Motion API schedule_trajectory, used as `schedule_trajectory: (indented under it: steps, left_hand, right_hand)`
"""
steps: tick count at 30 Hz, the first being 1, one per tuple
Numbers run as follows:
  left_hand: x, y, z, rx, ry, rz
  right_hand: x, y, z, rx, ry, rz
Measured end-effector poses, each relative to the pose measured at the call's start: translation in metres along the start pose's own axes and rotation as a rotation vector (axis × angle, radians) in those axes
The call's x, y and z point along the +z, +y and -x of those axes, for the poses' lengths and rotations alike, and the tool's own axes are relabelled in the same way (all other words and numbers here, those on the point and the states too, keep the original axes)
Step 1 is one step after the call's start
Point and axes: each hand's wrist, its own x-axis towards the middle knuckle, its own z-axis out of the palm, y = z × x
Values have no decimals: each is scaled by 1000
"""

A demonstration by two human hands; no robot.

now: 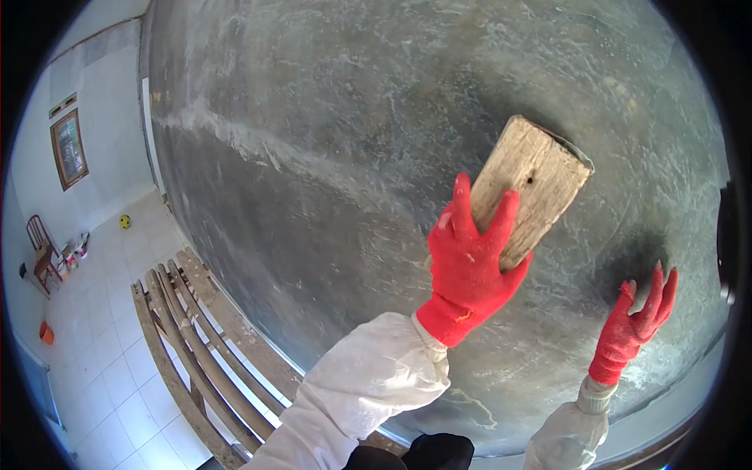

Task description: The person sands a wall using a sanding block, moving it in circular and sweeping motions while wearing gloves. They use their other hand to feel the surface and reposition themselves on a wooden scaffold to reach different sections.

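Note:
My left hand (475,262), in a red glove with a white sleeve, grips a worn wooden block (540,176) with a dark hole in its face. The block lies tilted against the grey wall (352,102), and a thin layer shows along its upper edge, on the wall side. Fingers of this hand lie over the near face, with the thumb at the lower right edge. Lower and to the right, my right hand (633,325), also red-gloved, is held up close to the wall with its fingers apart and nothing in them.
A slatted wooden platform (207,356) runs along the wall at lower left, above a white tiled floor (117,384). Farther off are a yellow ball (124,222), a wooden chair (43,251), an orange pot (47,334) and a framed window (70,149).

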Motion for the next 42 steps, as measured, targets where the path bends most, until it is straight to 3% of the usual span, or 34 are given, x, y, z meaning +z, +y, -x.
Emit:
schedule_trajectory:
  steps: [2,8,11,14,17,19,22,28,30,32,38,42]
  left_hand:
    - [-1,-4,11,0,19,-36]
    - [-6,-37,227,-41,-224,-72]
    - [-9,-59,277,-78,-224,-32]
    - [0,-32,181,-102,-32,47]
    - [-3,-11,43,-8,0,68]
    - [-6,-8,1,26,-6,14]
    - [-7,-12,-1,32,7,-5]
    - [-9,-72,208,-28,-42,-78]
    - [-24,-74,228,-62,-64,-114]
    - [-17,-78,221,-90,-75,-137]
    - [-10,-16,30,-22,3,-96]
    - [-9,-17,18,-25,9,-78]
  right_hand:
    - [7,3,4,45,37,-38]
    - [13,11,28,-97,25,93]
    - [12,10,29,-87,-2,100]
    - [12,16,30,-129,-18,119]
    - [14,19,31,-126,-19,116]
    - [15,21,33,-112,-27,129]
    - [15,22,35,-95,-30,118]
    - [16,20,35,-80,-16,113]
    - [17,18,36,-70,-12,107]
    - [16,21,37,-74,-18,102]
    - [16,23,40,-81,-47,146]
    - [15,22,39,-92,-23,118]
